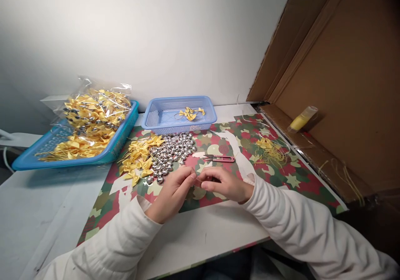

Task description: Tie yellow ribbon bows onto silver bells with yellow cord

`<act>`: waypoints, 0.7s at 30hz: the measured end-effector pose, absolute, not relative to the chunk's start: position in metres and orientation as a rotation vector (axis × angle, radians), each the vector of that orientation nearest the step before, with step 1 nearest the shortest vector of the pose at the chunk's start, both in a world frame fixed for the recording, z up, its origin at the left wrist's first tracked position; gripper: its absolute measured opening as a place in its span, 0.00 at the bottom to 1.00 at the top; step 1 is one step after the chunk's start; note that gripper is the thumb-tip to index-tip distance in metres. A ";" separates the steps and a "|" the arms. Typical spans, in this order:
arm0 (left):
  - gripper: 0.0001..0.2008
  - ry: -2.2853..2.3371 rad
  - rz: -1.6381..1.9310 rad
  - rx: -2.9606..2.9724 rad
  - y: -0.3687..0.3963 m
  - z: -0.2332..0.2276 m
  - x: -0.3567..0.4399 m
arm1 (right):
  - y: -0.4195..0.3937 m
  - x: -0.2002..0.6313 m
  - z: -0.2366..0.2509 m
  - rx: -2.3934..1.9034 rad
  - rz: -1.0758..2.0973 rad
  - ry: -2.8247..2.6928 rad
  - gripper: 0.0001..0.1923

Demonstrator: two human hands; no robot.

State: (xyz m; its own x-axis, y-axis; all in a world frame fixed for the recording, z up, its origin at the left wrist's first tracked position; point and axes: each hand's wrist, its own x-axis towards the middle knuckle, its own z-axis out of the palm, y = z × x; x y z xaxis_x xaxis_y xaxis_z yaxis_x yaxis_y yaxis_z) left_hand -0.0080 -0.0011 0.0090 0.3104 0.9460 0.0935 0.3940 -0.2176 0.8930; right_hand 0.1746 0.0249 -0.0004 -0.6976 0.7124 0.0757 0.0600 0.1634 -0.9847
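Note:
My left hand (178, 188) and my right hand (223, 183) meet fingertip to fingertip over the patterned sheet. Both are closed in a pinch. A thin yellowish strand seems to show between the fingertips, but what they hold is too small to make out. Just beyond my left hand lies a heap of silver jingle bells (175, 151), with a pile of yellow ribbon bows (137, 159) on its left side. A pair of thread snips (220, 158) with reddish handles rests past my fingers. Farther right is a tangle of yellow cords (271, 151).
A blue basket (136, 123) at left carries yellow bows and a clear plastic bag (96, 109) of bows with bells. Another blue basket (148, 121) at the back contains several bows. Cardboard (337, 84) walls the right side, with a yellow-filled tube (303, 118) on its ledge.

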 end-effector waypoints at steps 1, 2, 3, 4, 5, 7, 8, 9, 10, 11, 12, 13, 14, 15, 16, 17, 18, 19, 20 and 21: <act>0.16 1.203 0.867 1.775 -0.001 0.009 -0.008 | 0.025 0.174 -0.001 -0.743 1.586 -1.878 0.12; 0.16 1.202 0.869 1.773 -0.001 0.009 -0.008 | 0.025 0.173 -0.002 -0.755 1.594 -1.853 0.13; 0.16 1.202 0.872 1.764 -0.001 0.010 -0.007 | 0.025 0.172 -0.002 -0.759 1.604 -1.829 0.13; 0.16 1.200 0.873 1.753 -0.001 0.010 -0.007 | 0.024 0.171 -0.003 -0.756 1.620 -1.804 0.14; 0.16 1.199 0.872 1.743 -0.001 0.010 -0.007 | 0.024 0.170 -0.003 -0.747 1.647 -1.773 0.14; 0.17 1.200 0.861 1.738 -0.001 0.009 -0.007 | 0.023 0.168 -0.003 -0.724 1.725 -1.705 0.14; 0.17 1.205 0.852 1.741 -0.002 0.009 -0.007 | 0.022 0.167 -0.003 -0.716 1.767 -1.672 0.14; 0.17 1.214 0.846 1.745 -0.001 0.009 -0.007 | 0.022 0.167 -0.002 -0.713 1.802 -1.643 0.13; 0.17 1.227 0.841 1.749 -0.001 0.008 -0.007 | 0.023 0.167 -0.002 -0.713 1.827 -1.622 0.13; 0.17 1.243 0.839 1.752 -0.001 0.008 -0.007 | 0.023 0.167 -0.002 -0.717 1.843 -1.606 0.12; 0.17 1.260 0.839 1.755 -0.001 0.008 -0.007 | 0.023 0.168 -0.002 -0.723 1.850 -1.595 0.11; 0.17 1.276 0.838 1.758 -0.001 0.008 -0.007 | 0.024 0.168 -0.002 -0.730 1.851 -1.588 0.10; 0.17 1.292 0.838 1.760 -0.001 0.008 -0.006 | 0.024 0.168 -0.002 -0.739 1.848 -1.583 0.10; 0.16 1.305 0.836 1.761 0.000 0.008 -0.006 | 0.024 0.169 -0.002 -0.751 1.842 -1.581 0.10; 0.16 1.317 0.833 1.759 0.000 0.009 -0.006 | 0.025 0.169 -0.001 -0.763 1.834 -1.581 0.10; 0.16 1.329 0.831 1.755 0.000 0.009 -0.005 | 0.025 0.169 -0.001 -0.774 1.826 -1.584 0.10; 0.16 1.339 0.829 1.751 0.000 0.010 -0.005 | 0.025 0.169 -0.001 -0.782 1.819 -1.589 0.11; 0.16 1.348 0.826 1.747 0.000 0.010 -0.005 | 0.025 0.169 -0.001 -0.787 1.812 -1.595 0.11; 0.16 1.357 0.823 1.744 0.000 0.010 -0.005 | 0.025 0.169 -0.001 -0.790 1.807 -1.602 0.11; 0.16 1.365 0.821 1.745 0.001 0.011 -0.005 | 0.025 0.169 -0.001 -0.792 1.803 -1.607 0.11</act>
State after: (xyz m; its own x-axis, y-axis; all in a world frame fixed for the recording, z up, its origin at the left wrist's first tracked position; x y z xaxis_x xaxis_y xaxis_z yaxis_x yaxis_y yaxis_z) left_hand -0.0054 0.0007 0.0106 0.2221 0.9745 0.0333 0.4866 -0.1404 0.8623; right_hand 0.1692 0.0251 -0.0009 -0.6487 0.7596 -0.0466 -0.0407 -0.0958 -0.9946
